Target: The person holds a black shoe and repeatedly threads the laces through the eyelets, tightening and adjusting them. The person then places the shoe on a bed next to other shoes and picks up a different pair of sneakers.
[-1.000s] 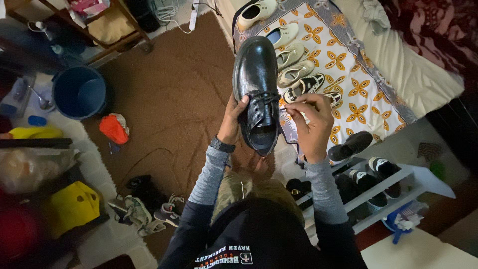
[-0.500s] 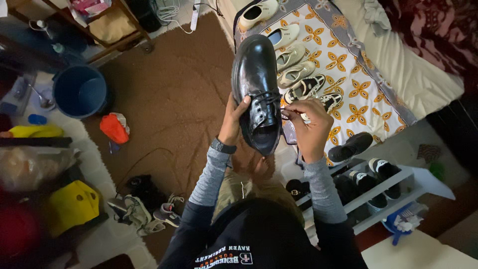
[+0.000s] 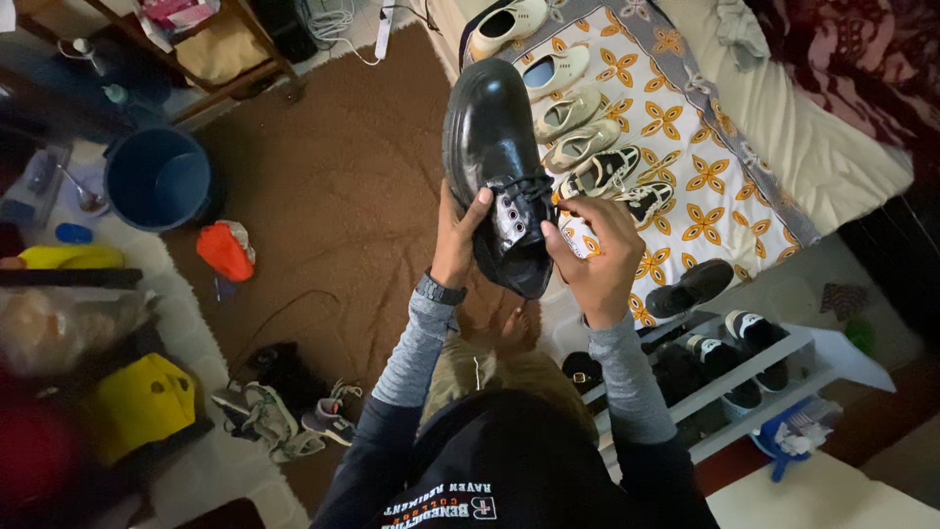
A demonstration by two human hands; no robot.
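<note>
Above brown carpet (image 3: 333, 196), black lace-up shoe (image 3: 494, 147) held aloft, toe away. Left hand (image 3: 458, 235) wrapped round its side, thumb at eyelets. Right hand (image 3: 597, 250) pinching black lace (image 3: 529, 186). Beside: patterned bedspread (image 3: 685, 147) with pale shoes (image 3: 573, 113); blue bucket (image 3: 157, 181) far left.

— What do we see underfoot? 
— We see a brown carpet (image 3: 333, 186) across the middle, bordered at left by a pale shaggy rug (image 3: 186, 304).

— And the furniture? 
— We note a bed (image 3: 813, 127) at upper right under a white cloth with orange flowers (image 3: 676, 127), a white shoe rack (image 3: 774, 367) at lower right, and a wooden shelf (image 3: 225, 69) at upper left. A blue bucket (image 3: 157, 181) stands nearby. We find the light dim, the edges dark.
</note>
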